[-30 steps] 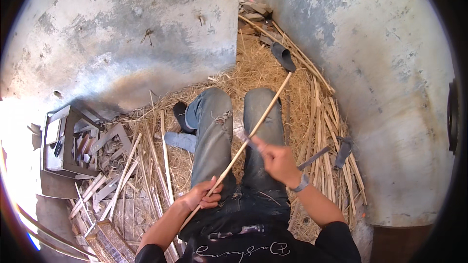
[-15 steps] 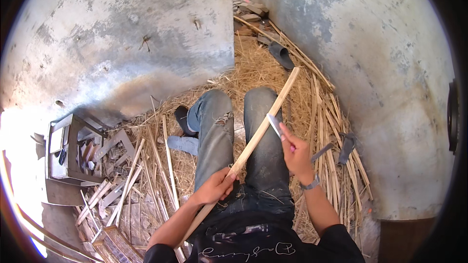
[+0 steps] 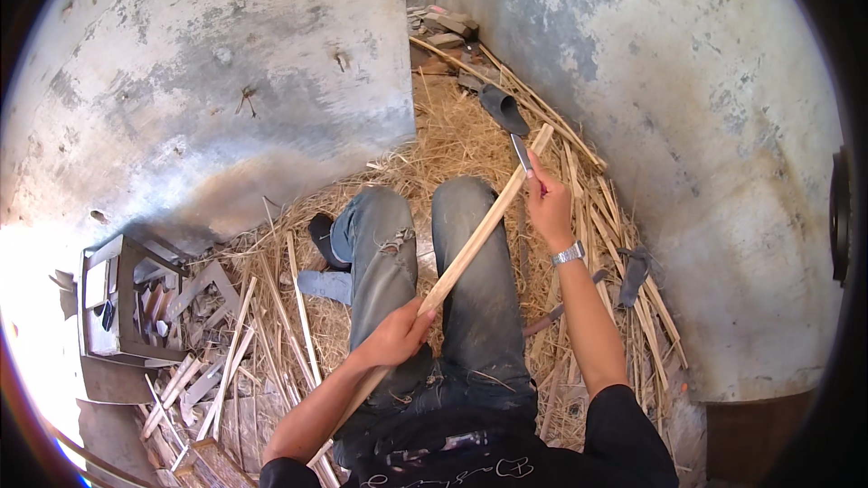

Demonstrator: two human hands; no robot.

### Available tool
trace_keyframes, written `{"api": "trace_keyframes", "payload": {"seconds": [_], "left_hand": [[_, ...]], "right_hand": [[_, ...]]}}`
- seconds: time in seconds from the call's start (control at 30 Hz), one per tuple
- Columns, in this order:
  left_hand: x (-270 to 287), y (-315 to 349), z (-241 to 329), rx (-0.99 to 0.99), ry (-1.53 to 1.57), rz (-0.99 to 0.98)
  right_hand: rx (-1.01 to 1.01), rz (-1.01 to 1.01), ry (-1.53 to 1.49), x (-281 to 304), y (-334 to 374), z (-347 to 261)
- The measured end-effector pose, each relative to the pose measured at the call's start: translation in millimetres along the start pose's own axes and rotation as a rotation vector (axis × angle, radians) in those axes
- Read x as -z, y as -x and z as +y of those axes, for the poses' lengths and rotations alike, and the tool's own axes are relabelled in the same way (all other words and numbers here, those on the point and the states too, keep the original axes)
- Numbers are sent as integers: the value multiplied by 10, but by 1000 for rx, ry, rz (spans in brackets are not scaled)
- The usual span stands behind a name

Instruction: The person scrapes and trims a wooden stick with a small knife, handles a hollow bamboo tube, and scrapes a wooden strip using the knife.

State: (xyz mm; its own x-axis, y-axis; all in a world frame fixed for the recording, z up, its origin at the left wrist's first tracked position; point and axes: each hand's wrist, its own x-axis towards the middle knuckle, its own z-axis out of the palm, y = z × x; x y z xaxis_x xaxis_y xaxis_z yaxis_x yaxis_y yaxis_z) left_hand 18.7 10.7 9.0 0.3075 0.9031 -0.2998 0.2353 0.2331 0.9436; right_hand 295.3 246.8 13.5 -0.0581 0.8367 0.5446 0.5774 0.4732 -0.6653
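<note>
A long pale strip of split bamboo or wood (image 3: 479, 235) runs slantwise across my thighs, its far end beyond my right knee. My left hand (image 3: 396, 333) is closed around its nearer part, close to my lap. In my right hand (image 3: 548, 201) is a knife (image 3: 520, 153), its handle hidden in the closed fingers. The blade points away from me and lies at the strip's far end; whether it touches the strip I cannot tell. A metal watch (image 3: 569, 254) circles my right wrist.
Shavings (image 3: 452, 126) cover the floor around my legs. Long strips lie on the right (image 3: 646, 307) and left (image 3: 240, 343). A dark slipper (image 3: 503, 109) lies ahead. At left stands a wooden frame box (image 3: 127, 298) with scraps. Worn walls (image 3: 687, 126) close in ahead and right.
My right hand has moved forward along the strip with the knife, from over my right thigh to the far end. The left hand keeps its hold. The whole view has shifted slightly.
</note>
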Motion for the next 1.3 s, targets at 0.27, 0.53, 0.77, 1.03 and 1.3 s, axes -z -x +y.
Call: {"api": "trace_keyframes", "payload": {"seconds": [0.27, 0.53, 0.77, 1.03, 1.3], "left_hand": [[3, -161, 85, 72, -73, 58], [-26, -181, 81, 5, -43, 53], [-165, -540, 179, 25, 218, 30], [-116, -280, 153, 37, 91, -25], [83, 867, -186, 44, -270, 64]], "right_hand": [[47, -213, -31, -133, 443, -207], [102, -264, -163, -74, 799, -391], [102, -462, -249, 99, 991, -575], [-40, -358, -320, 141, 1037, -422], [-7, -154, -67, 47, 261, 156]]}}
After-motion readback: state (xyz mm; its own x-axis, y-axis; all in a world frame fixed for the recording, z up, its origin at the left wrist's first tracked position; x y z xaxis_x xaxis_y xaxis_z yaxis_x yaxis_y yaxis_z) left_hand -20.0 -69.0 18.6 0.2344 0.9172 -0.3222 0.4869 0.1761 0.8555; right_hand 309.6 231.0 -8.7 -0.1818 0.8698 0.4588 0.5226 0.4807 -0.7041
